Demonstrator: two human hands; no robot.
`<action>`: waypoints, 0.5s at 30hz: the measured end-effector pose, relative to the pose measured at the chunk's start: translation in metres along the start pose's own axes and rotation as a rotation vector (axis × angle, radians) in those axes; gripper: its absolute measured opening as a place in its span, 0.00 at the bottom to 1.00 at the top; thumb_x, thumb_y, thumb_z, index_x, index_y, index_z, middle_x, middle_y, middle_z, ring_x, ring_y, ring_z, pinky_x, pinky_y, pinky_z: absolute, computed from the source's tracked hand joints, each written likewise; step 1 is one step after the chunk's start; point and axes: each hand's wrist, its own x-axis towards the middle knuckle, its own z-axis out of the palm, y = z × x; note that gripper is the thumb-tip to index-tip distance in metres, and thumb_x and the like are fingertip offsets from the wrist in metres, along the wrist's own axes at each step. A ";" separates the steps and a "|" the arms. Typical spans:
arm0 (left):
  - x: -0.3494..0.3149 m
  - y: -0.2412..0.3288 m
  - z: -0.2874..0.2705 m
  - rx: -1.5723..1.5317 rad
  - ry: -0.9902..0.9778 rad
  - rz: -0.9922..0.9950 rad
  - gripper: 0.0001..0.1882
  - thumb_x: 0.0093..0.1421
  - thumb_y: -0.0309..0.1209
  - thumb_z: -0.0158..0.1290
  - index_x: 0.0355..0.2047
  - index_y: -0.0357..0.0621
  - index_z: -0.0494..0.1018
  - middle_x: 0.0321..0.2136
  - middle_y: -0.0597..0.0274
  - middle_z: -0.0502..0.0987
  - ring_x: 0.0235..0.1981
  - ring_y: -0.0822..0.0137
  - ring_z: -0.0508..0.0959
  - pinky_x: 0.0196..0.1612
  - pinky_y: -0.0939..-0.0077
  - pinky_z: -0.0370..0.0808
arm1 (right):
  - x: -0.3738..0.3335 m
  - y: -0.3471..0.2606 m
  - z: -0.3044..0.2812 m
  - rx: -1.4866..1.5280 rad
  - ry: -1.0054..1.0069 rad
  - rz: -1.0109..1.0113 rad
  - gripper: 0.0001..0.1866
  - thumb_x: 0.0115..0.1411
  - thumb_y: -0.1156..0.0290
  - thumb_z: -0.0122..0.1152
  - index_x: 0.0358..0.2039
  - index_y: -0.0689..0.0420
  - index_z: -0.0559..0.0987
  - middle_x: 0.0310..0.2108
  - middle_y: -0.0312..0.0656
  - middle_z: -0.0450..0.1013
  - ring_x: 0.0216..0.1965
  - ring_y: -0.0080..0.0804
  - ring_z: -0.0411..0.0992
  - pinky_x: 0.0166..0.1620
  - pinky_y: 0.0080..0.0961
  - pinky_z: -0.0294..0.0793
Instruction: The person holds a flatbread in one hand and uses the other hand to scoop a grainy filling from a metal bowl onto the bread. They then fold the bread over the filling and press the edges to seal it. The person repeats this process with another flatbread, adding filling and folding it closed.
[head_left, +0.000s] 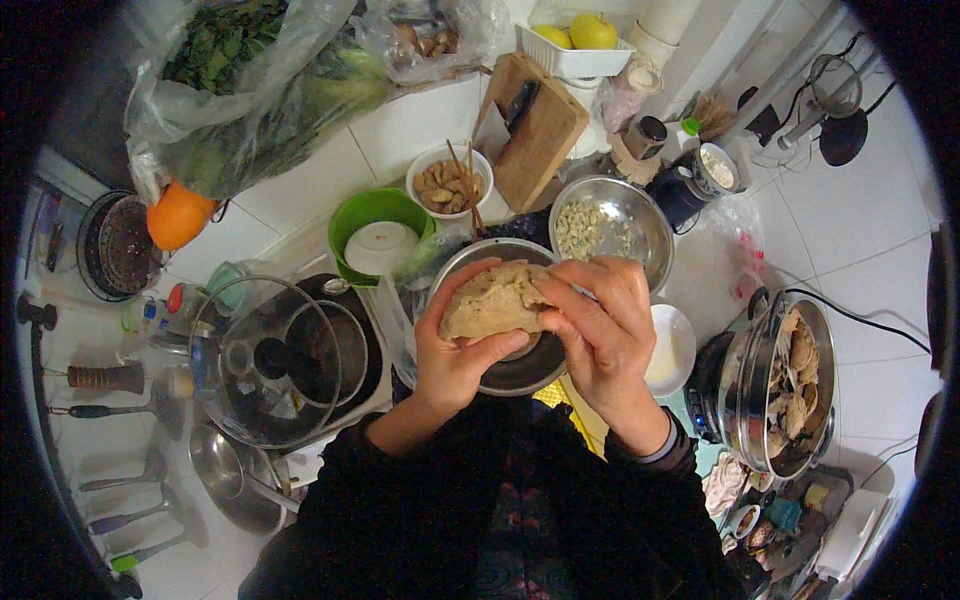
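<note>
A large, light-brown dough dumpling [488, 303] is held up in front of me, folded over, with an uneven edge. My left hand [448, 362] cups it from the left, thumb along the near side. At its right end, my right hand [608, 325] pinches the dough between thumb and fingers. Directly below sits a metal bowl [525, 376], its contents mostly hidden by my hands. Just beyond my right hand stands a steel bowl [655, 238] with pale green-white chopped filling [580, 228]. On the right, a steel steamer [748, 375] holds several similar brownish dumplings [797, 385].
A white bowl [673, 350] stands right of my hand. Behind are a green basin [345, 213], a bowl of brown knobbly pieces [443, 188] with chopsticks, and a cutting board [545, 130]. A glass lid [225, 375] covers a pan at left. Bagged greens [225, 45] hang at upper left.
</note>
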 end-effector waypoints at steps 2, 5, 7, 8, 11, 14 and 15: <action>0.000 0.000 -0.001 0.010 0.007 -0.013 0.32 0.44 0.17 0.59 0.51 0.35 0.60 0.46 0.54 0.69 0.47 0.66 0.70 0.51 0.73 0.67 | 0.001 -0.003 -0.002 -0.008 -0.002 0.052 0.21 0.40 0.64 0.63 0.36 0.59 0.78 0.35 0.42 0.70 0.35 0.39 0.67 0.36 0.33 0.67; -0.001 0.000 -0.001 -0.015 -0.025 0.007 0.32 0.44 0.18 0.59 0.50 0.35 0.60 0.48 0.52 0.68 0.48 0.65 0.70 0.52 0.72 0.67 | 0.004 -0.005 -0.003 0.027 0.015 0.113 0.24 0.38 0.62 0.64 0.38 0.59 0.77 0.36 0.41 0.71 0.36 0.40 0.67 0.39 0.33 0.67; -0.002 -0.001 -0.002 0.001 -0.048 0.030 0.31 0.44 0.19 0.60 0.50 0.36 0.60 0.48 0.52 0.68 0.49 0.64 0.70 0.52 0.71 0.67 | 0.007 -0.002 -0.003 0.083 -0.004 0.099 0.24 0.38 0.62 0.65 0.38 0.60 0.77 0.38 0.41 0.71 0.37 0.41 0.67 0.40 0.33 0.67; -0.003 -0.001 -0.003 0.030 -0.053 0.040 0.31 0.44 0.19 0.60 0.49 0.36 0.61 0.48 0.51 0.68 0.49 0.64 0.70 0.52 0.71 0.67 | 0.008 -0.002 -0.003 0.100 -0.019 0.090 0.24 0.38 0.62 0.65 0.37 0.60 0.77 0.38 0.41 0.71 0.38 0.42 0.67 0.40 0.33 0.67; -0.003 -0.003 -0.006 0.085 -0.065 0.084 0.31 0.44 0.19 0.60 0.49 0.36 0.61 0.48 0.52 0.68 0.48 0.64 0.70 0.52 0.71 0.67 | 0.008 -0.004 -0.003 0.133 -0.058 0.087 0.22 0.38 0.63 0.66 0.36 0.60 0.78 0.40 0.40 0.72 0.40 0.41 0.68 0.42 0.33 0.67; -0.004 -0.006 -0.008 0.077 -0.081 0.122 0.31 0.44 0.20 0.61 0.49 0.36 0.61 0.48 0.52 0.68 0.48 0.65 0.70 0.51 0.72 0.67 | 0.005 -0.008 -0.002 0.135 -0.053 0.093 0.21 0.38 0.64 0.66 0.34 0.59 0.78 0.39 0.39 0.73 0.41 0.40 0.68 0.42 0.33 0.66; -0.005 -0.006 -0.009 0.066 -0.086 0.133 0.32 0.43 0.20 0.61 0.49 0.36 0.61 0.47 0.53 0.68 0.48 0.65 0.70 0.51 0.72 0.67 | 0.004 -0.009 -0.001 0.115 -0.048 0.089 0.20 0.38 0.64 0.66 0.34 0.59 0.78 0.38 0.38 0.73 0.41 0.39 0.68 0.42 0.32 0.66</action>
